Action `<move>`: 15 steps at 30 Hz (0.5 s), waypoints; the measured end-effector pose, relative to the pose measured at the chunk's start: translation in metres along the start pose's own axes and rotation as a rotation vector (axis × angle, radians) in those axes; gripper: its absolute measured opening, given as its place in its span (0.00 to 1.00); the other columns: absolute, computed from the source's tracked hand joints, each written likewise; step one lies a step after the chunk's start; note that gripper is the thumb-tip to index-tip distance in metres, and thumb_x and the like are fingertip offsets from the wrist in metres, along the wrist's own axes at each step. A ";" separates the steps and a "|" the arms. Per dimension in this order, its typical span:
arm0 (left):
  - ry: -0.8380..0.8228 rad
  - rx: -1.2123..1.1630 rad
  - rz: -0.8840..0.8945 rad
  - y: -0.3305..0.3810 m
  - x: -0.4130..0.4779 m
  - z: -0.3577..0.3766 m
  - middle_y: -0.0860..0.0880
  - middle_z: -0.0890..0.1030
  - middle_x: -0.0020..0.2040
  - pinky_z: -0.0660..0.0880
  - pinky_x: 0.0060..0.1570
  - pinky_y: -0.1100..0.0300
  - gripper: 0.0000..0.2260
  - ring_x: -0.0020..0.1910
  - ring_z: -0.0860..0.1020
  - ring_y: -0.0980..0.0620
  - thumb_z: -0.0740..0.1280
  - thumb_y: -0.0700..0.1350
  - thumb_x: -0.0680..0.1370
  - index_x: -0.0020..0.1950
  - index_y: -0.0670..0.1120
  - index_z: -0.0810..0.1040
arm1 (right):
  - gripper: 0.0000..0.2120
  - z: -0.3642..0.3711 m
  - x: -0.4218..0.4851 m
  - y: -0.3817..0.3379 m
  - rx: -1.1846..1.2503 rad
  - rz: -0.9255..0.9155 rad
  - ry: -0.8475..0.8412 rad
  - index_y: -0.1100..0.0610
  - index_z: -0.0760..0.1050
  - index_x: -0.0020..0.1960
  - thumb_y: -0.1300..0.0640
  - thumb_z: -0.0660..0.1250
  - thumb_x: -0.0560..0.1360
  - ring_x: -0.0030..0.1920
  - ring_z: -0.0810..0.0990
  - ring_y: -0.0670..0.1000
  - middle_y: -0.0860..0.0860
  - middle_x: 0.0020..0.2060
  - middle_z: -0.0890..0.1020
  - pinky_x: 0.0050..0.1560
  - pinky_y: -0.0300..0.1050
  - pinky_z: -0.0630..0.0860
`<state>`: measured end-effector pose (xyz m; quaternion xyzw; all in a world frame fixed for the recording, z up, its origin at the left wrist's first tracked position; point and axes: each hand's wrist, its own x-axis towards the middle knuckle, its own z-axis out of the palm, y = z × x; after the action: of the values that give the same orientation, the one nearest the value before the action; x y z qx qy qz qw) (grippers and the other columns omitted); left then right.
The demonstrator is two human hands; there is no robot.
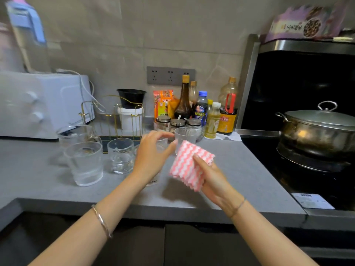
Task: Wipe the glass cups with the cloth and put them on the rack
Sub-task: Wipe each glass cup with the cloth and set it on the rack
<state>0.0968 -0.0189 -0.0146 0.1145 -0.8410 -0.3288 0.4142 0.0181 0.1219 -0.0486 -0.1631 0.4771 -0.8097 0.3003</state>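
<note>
My left hand (150, 156) curls over a clear glass cup (162, 144) standing on the grey counter, thumb on one side and fingers on the other; most of the cup is hidden beneath the hand. My right hand (213, 181) grips a folded pink-and-white cloth (189, 166) just right of that cup. A ribbed glass cup (185, 135) stands behind the cloth. Two glass mugs (84, 162) (121, 154) and a glass jug (80, 133) stand to the left. The gold wire rack (115, 120) stands behind them and holds no cups.
A white oven (38, 104) fills the left of the counter (240, 169). A black bowl on a white tub (131, 98) stands behind the rack. Sauce bottles (192, 106) and spice jars (178, 122) line the wall. A lidded metal pot (318, 131) sits on the stove at right.
</note>
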 end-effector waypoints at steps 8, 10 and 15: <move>-0.006 -0.007 -0.287 -0.046 -0.029 -0.023 0.46 0.59 0.75 0.60 0.66 0.59 0.47 0.73 0.62 0.49 0.76 0.57 0.67 0.76 0.47 0.54 | 0.19 0.021 0.016 0.007 0.108 0.072 0.171 0.66 0.66 0.68 0.58 0.57 0.81 0.64 0.74 0.58 0.62 0.65 0.74 0.58 0.49 0.70; -0.048 -0.044 -0.313 -0.057 -0.034 -0.017 0.46 0.59 0.76 0.59 0.65 0.61 0.49 0.74 0.62 0.49 0.78 0.56 0.66 0.77 0.48 0.51 | 0.20 0.024 0.017 0.010 0.116 0.089 0.182 0.67 0.65 0.69 0.57 0.58 0.81 0.63 0.74 0.58 0.62 0.65 0.74 0.57 0.50 0.71; -0.043 -0.178 -0.360 -0.071 -0.035 -0.005 0.48 0.66 0.72 0.64 0.61 0.63 0.50 0.68 0.68 0.51 0.80 0.51 0.65 0.77 0.48 0.50 | 0.19 0.029 0.018 0.013 0.124 0.105 0.176 0.67 0.66 0.68 0.57 0.58 0.81 0.60 0.76 0.58 0.63 0.65 0.74 0.56 0.51 0.71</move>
<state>0.1172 -0.0583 -0.0801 0.2188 -0.7833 -0.4729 0.3390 0.0248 0.0860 -0.0460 -0.0473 0.4587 -0.8319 0.3087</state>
